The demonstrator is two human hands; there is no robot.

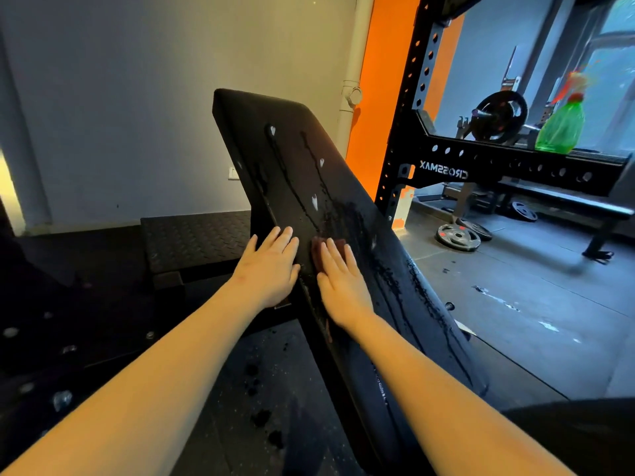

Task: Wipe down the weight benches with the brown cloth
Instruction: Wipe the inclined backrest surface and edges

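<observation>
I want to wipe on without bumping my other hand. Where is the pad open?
Open: the bench pad above both hands up to its top edge, bearing only wet streaks and foam spots. Also the strip right of the right hand. Crowded: the left edge, left hand beside brown cloth.

We are seeing a pale wall (pixel 137 97) filling the upper left, a white pipe (pixel 352 63) running down beside an orange strip (pixel 381 80) at top centre. At right, a black rack (pixel 515 163) is standing on grey floor (pixel 515 286), weight plates (pixel 458 237) lying near it, daylight coming through a window (pixel 615 46).
</observation>
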